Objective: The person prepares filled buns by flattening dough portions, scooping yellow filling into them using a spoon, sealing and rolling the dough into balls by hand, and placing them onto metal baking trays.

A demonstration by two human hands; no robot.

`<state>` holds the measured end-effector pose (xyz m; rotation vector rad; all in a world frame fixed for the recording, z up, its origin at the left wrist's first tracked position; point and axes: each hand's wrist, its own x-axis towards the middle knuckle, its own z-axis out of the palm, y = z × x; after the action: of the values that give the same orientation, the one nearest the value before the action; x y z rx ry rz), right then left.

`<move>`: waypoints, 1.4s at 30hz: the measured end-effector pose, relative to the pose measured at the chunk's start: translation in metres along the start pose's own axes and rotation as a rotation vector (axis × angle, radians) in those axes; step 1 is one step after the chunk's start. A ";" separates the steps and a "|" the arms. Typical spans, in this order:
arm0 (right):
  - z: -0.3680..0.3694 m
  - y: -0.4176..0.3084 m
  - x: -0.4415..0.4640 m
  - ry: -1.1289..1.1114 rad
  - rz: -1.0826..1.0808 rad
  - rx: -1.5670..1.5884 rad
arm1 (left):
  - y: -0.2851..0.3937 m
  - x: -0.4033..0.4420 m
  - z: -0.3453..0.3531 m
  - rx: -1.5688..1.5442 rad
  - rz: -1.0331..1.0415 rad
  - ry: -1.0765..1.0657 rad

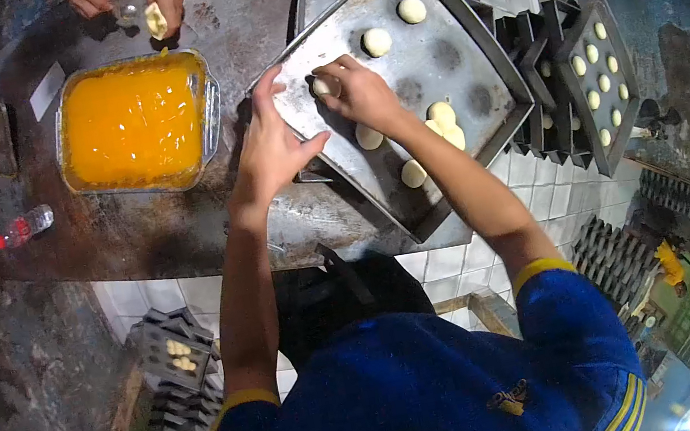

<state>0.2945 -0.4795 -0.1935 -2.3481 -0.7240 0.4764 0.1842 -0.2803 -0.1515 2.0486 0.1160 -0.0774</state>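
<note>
Dough ball pinched, upper centre of frame.
The right hand grips it over the tray; the left hand, farther left, spreads its fingers wide.

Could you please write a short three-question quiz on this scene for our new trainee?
1. Which of the wearer's hands has its fingers around a pale ball on the tray?
2. True or false: the orange mixture sits in a glass dish, left of the tray in the picture.
3. What colour is the cap of the clear bottle? A) green B) red C) white

Key:
1. The right hand; the left hand is open, with no ball in its grip.
2. True.
3. B, red.
</note>
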 end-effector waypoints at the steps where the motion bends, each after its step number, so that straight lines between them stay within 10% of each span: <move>1: 0.010 0.003 0.004 -0.060 -0.069 -0.251 | 0.001 -0.014 -0.003 -0.069 -0.038 0.025; 7: 0.052 0.025 0.013 -0.030 -0.280 -0.684 | -0.004 -0.063 0.008 -0.136 -0.050 0.086; 11: 0.005 0.063 0.029 -0.142 -0.007 0.668 | 0.019 -0.053 0.036 -0.250 -0.119 0.008; 17: -0.128 0.099 -0.096 -0.021 0.267 0.026 | 0.031 -0.022 0.079 -0.228 0.090 -0.203; 33: -0.095 0.150 -0.217 -0.020 0.086 -0.252 | 0.055 0.015 0.260 0.084 0.425 -0.543; 42: -0.159 0.106 -0.259 -0.598 0.284 0.792 | 0.043 0.028 0.262 0.106 0.369 -0.662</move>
<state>0.2100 -0.7783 -0.1074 -1.5469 -0.3359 1.3461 0.2155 -0.5314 -0.2375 2.0132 -0.6850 -0.5296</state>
